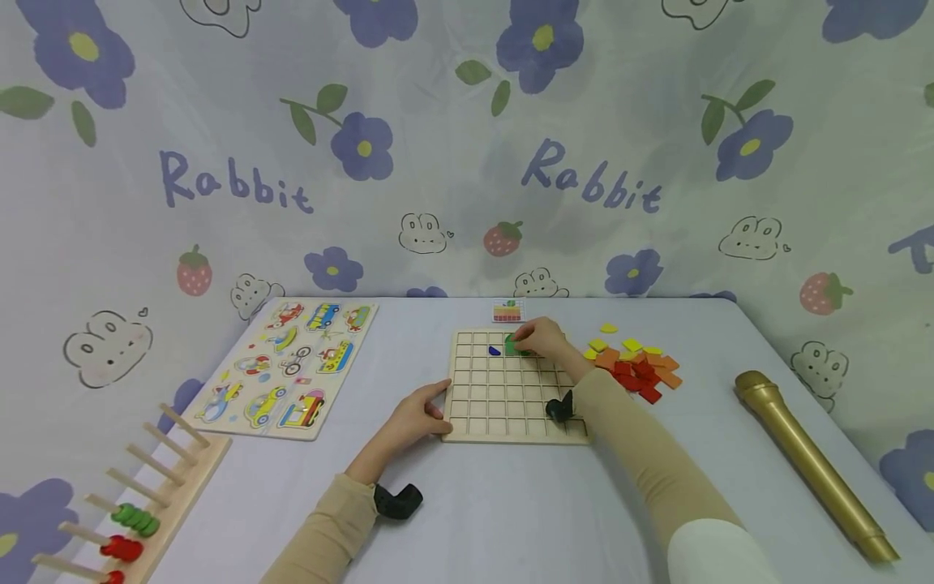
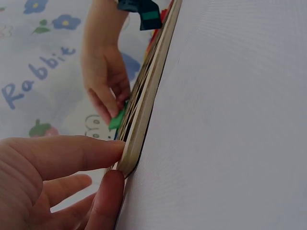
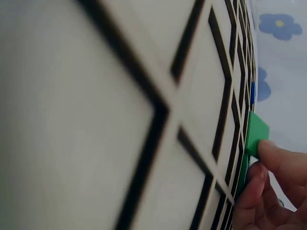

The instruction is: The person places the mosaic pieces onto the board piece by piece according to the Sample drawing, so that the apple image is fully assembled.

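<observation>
A square wooden grid board point(image 1: 496, 410) lies flat on the white table. Near its far edge, my right hand point(image 1: 541, 337) pinches a green tile point(image 3: 258, 132) between thumb and fingers; the tile stands tilted over the grid. Another green piece point(image 3: 242, 178) lies under those fingers, partly hidden. A small blue piece point(image 1: 494, 350) sits in the cell row to the left. My left hand point(image 1: 414, 418) touches the board's left edge with forefinger and thumb, as the left wrist view point(image 2: 62, 177) shows up close. A small picture card point(image 1: 508, 311) lies just beyond the board.
Red, orange and yellow tiles point(image 1: 638, 369) lie in a loose pile right of the board. A golden microphone point(image 1: 813, 462) lies farther right. On the left are a picture puzzle board point(image 1: 292, 369) and a wooden peg rack point(image 1: 175, 495) with green and red beads.
</observation>
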`<state>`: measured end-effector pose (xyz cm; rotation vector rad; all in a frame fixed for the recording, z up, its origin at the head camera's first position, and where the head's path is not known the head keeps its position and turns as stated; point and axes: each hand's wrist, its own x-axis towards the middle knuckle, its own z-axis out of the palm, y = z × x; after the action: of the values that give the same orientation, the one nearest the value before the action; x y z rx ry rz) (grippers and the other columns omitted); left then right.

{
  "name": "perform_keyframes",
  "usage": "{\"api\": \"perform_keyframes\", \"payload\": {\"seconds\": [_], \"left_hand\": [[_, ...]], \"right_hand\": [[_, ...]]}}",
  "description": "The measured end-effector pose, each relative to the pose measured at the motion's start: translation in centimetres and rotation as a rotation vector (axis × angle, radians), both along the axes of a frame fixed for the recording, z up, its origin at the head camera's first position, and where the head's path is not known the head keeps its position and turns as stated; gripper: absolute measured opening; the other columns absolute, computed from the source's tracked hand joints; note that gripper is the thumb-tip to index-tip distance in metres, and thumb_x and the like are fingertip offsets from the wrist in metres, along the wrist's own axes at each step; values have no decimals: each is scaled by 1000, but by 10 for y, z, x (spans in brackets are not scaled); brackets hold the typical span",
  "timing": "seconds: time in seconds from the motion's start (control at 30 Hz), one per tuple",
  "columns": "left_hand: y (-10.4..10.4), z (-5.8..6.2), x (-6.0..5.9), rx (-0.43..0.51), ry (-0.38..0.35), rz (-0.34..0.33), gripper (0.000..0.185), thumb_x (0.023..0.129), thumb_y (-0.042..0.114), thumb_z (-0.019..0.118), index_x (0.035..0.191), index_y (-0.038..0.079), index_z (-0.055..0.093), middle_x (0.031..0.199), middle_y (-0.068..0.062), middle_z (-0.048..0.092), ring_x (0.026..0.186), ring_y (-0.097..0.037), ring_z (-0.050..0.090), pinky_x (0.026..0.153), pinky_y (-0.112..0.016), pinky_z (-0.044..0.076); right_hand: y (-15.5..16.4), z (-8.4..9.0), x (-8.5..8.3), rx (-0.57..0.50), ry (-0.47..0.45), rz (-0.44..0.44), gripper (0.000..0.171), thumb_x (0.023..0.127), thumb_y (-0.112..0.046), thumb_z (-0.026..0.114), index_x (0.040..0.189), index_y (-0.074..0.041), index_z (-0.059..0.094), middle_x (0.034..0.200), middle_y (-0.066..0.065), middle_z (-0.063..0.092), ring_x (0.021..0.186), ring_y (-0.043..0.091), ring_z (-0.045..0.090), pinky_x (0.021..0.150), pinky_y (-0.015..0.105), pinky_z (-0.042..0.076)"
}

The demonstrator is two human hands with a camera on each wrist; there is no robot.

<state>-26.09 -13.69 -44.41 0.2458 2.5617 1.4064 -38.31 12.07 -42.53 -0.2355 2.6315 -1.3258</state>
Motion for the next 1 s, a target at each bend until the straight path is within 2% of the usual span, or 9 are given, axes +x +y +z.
{"api": "perform_keyframes", "payload": {"seconds": [0.1, 0.27, 0.4, 0.53, 0.73, 0.9, 1.0], "left_hand": [[1, 0, -1, 3, -3, 1, 76, 67, 0, 75, 136, 4, 45, 76, -6, 55, 67, -13, 49, 54, -26, 43], [1, 0, -1, 12, -5, -5, 76, 67, 0, 75, 137, 4, 45, 77, -6, 55, 68, -14, 49, 55, -27, 43], [2, -1, -1, 10, -5, -2, 76, 67, -1, 74, 137, 5, 44, 76, -6, 54, 68, -15, 49, 56, -27, 42], [2, -2, -1, -1, -8, 7, 76, 67, -1, 74, 137, 5, 44, 75, -6, 54, 67, -15, 49, 56, -27, 42], [2, -2, 0, -4, -9, 13, 76, 67, -1, 74, 137, 6, 44, 75, -6, 54, 67, -15, 49, 56, -27, 42], [1, 0, 0, -7, -12, 17, 76, 67, -1, 75, 137, 5, 45, 75, -6, 55, 67, -15, 49, 56, -27, 42], [1, 1, 0, -11, -13, 21, 76, 67, -1, 75, 137, 6, 45, 76, -6, 54, 67, -15, 49, 56, -27, 42]], "right_hand": [[-1, 0, 1, 104, 46, 19, 19, 85, -12, 66, 101, -3, 70, 100, 11, 65, 80, 19, 57, 68, 29, 47], [-1, 1, 2, 105, 35, 20, 18, 82, -9, 68, 100, -4, 69, 95, 10, 63, 82, 21, 55, 68, 30, 45], [0, 0, 3, 74, 28, 26, 20, 81, -9, 69, 101, -4, 67, 91, 10, 58, 79, 22, 52, 65, 30, 43], [9, -1, 4, -35, -11, 10, 26, 83, -10, 68, 108, -3, 63, 97, 12, 56, 80, 22, 51, 66, 31, 45], [44, 2, 4, -135, -52, -41, 34, 87, -9, 62, 119, 2, 57, 104, 18, 55, 77, 24, 52, 66, 32, 45], [84, 7, 5, -156, -78, -131, 37, 88, -8, 60, 123, 5, 53, 100, 13, 56, 65, 15, 43, 62, 26, 39], [107, 7, 5, -142, -82, -195, 39, 89, -10, 59, 125, 4, 52, 102, 12, 55, 67, 14, 43, 62, 24, 40]]}}
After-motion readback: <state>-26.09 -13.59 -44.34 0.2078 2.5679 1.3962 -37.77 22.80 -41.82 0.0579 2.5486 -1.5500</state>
